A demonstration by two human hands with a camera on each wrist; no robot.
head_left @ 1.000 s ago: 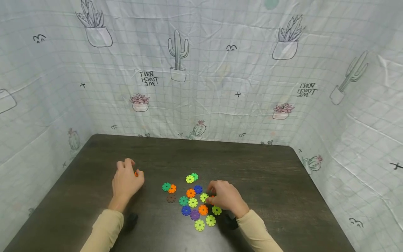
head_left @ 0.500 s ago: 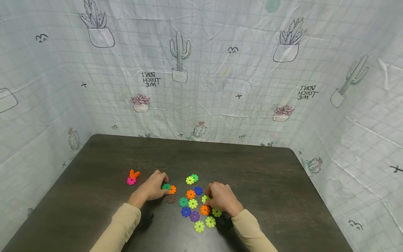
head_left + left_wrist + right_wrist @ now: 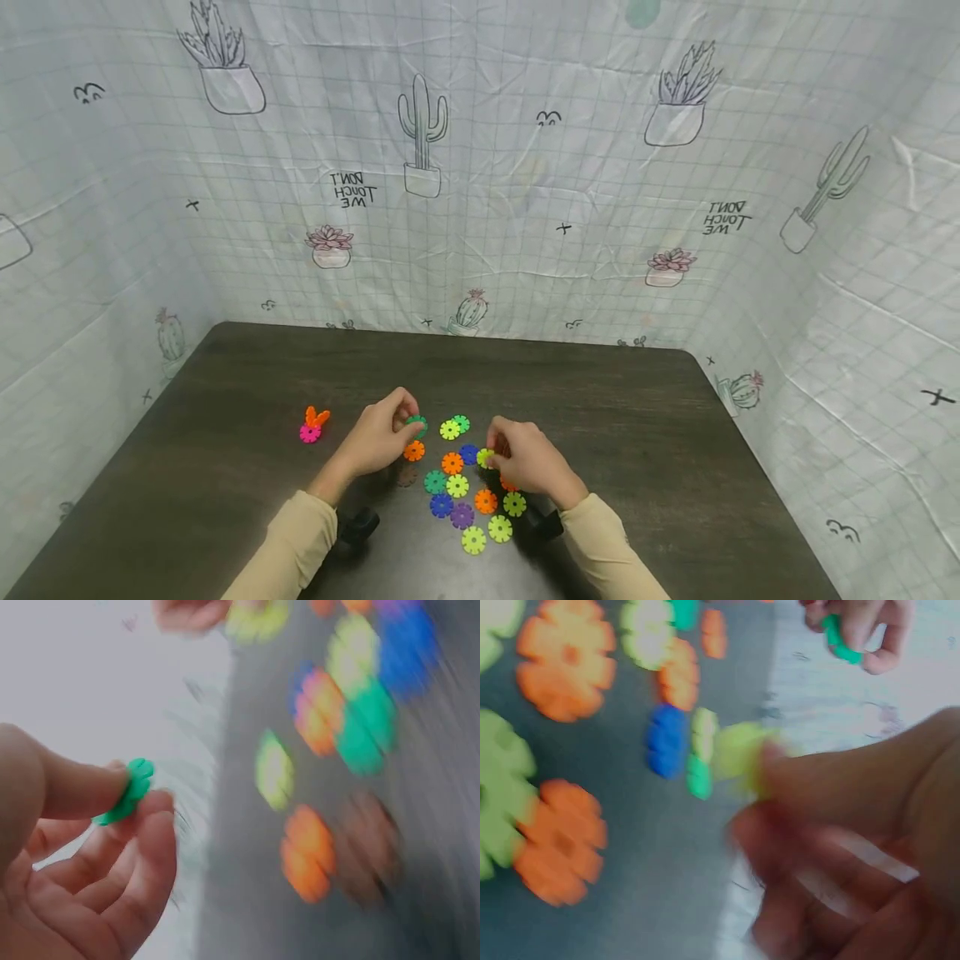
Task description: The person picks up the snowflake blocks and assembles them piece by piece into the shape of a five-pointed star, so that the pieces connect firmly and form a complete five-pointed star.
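Between thumb and fingertips my left hand (image 3: 380,435) pinches a green notched disc (image 3: 135,791), raised off the table. My right hand (image 3: 534,454) pinches a yellow-green notched disc (image 3: 486,458), blurred in the right wrist view. Below the left hand lie an orange disc (image 3: 414,451) and a dark brown disc (image 3: 407,476). Close to the right hand are a blue disc (image 3: 468,454) and an orange disc (image 3: 508,483), the latter partly hidden under the fingers.
Loose discs in several colours lie mid-table, including a purple disc (image 3: 462,517) and a yellow-green disc (image 3: 473,541). A pink disc (image 3: 310,433) with orange pieces joined to it stands at left. A patterned cloth (image 3: 495,167) encloses the dark table (image 3: 600,400).
My left hand has left the pink-and-orange assembly, moved right and picked up the green disc from beside the orange one. The right hand has lifted a yellow-green disc.
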